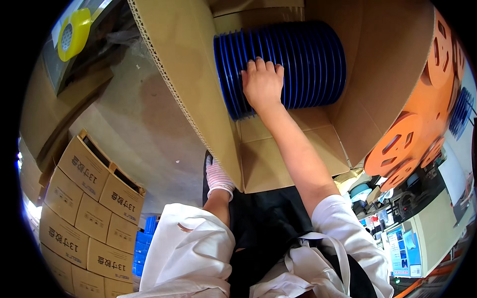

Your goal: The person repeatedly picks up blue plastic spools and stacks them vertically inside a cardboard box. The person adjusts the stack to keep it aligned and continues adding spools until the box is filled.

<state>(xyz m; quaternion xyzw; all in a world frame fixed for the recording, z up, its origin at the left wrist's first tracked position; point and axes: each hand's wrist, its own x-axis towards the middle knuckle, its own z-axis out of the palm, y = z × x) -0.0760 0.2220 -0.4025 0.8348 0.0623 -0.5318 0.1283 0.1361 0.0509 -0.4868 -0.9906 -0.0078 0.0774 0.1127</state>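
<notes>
White sleeves and dark apron: at the lower edge, the person's own clothing, both forearms rising from it.

Left hand (217, 177): in a striped work glove, pressed against the outer side of the cardboard box (278, 154) near its lower corner; most of the hand is hidden behind the box wall, so whether the fingers are spread or curled cannot be told.

Cardboard box: large, open, flaps spread wide, lying just ahead of the person's lap.

Right hand (262, 84): bare, reaching deep into the box, palm laid flat on the stack, fingers close together and curled over the edges of the discs; resting on them rather than gripping any one.

Blue discs (303, 62): a row of round plastic reels standing on edge, packed side by side, at the far end inside the box.

Orange reels (422, 119): several, with cut-out slots, outside the box wall to the right.

Stacked cartons (84, 198): smaller closed brown boxes, to the lower left.

Yellow tape roll (73, 34): far upper left, well apart from both hands.
</notes>
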